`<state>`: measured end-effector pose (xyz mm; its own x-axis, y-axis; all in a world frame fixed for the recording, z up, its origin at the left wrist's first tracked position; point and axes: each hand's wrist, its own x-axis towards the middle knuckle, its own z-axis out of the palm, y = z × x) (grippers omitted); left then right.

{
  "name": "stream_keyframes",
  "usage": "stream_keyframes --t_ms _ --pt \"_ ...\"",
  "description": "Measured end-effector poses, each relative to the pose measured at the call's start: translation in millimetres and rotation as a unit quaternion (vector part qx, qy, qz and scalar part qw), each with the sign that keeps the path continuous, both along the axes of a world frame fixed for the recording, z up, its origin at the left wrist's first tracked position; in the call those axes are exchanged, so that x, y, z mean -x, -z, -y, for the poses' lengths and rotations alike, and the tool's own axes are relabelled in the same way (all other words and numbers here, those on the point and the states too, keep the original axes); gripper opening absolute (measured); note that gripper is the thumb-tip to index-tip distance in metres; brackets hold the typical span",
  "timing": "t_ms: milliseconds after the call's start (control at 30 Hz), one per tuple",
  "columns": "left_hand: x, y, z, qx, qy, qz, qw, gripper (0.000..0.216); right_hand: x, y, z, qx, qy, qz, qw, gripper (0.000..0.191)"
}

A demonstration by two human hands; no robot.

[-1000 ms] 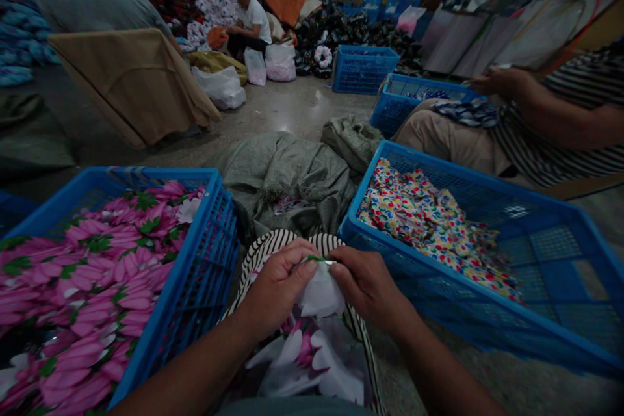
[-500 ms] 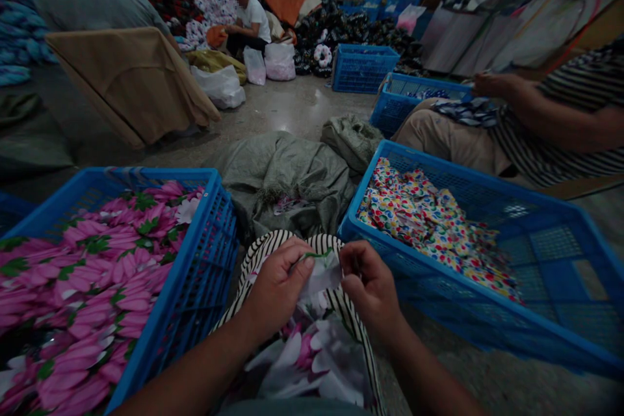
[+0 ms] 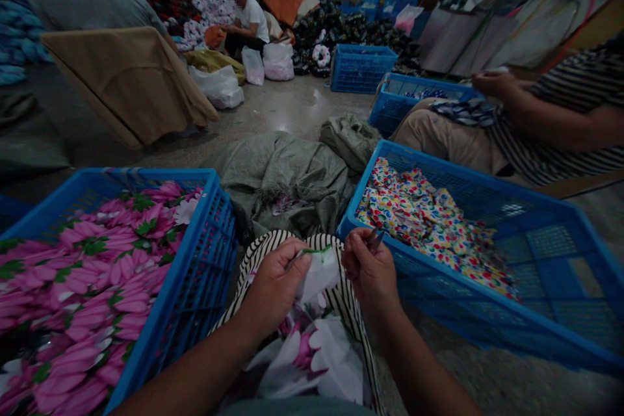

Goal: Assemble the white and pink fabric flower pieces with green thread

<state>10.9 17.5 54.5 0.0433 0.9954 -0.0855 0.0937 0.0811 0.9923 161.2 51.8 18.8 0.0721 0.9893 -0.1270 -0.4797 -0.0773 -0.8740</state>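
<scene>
My left hand (image 3: 277,276) pinches a white fabric piece (image 3: 319,271) with a green edge between thumb and fingers, above my lap. To its right, a little apart from the fabric, my right hand (image 3: 373,266) is closed around a small dark metal tool (image 3: 376,240), whose narrow end sticks up past the fingers; its exact kind is mostly hidden. Below both hands, more white and pink flower-shaped fabric pieces (image 3: 316,357) lie on a black-and-white striped cloth (image 3: 263,244) over my lap.
At left stands a blue crate (image 3: 210,208) of pink fabric pieces (image 3: 104,273) with green tips. Another blue crate (image 3: 550,208) at right holds colourful patterned fabric (image 3: 419,214). A grey-green sack (image 3: 273,162) lies ahead. A person in a striped top (image 3: 575,97) sits at right; others sit further off.
My right hand has turned and drawn slightly away from the fabric, and the dark tool's end now shows above it. The left hand still grips the white piece.
</scene>
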Motion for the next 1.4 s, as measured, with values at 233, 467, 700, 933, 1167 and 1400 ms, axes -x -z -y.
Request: stream_keyframes --t_ms 233,467,700,933,1167,1400 --pt "-2 1.2 1 0.037 -0.004 0.063 0.997 0.018 -4 2.6 18 -0.146 -0.075 0.209 0.964 0.012" --pt "-6 4.7 4 0.132 -0.001 0.267 0.955 0.017 -7 -9.4 22 -0.283 -0.151 0.415 0.851 0.014" --pt "-9 0.7 7 0.14 0.018 0.311 0.94 0.012 -8 -12.0 17 -0.301 -0.161 0.434 0.834 0.017" --pt "-6 3.4 9 0.112 0.031 0.241 0.963 0.016 -11 -15.2 19 -0.305 -0.178 0.421 0.836 0.017" --pt "-7 0.5 10 0.072 0.062 0.206 0.974 0.013 -13 -14.0 19 -0.287 -0.195 0.412 0.843 0.022" --pt "-3 -5.1 7 -0.057 0.049 -0.015 0.997 0.018 -3 -5.0 31 -0.126 -0.128 0.203 0.962 0.013"
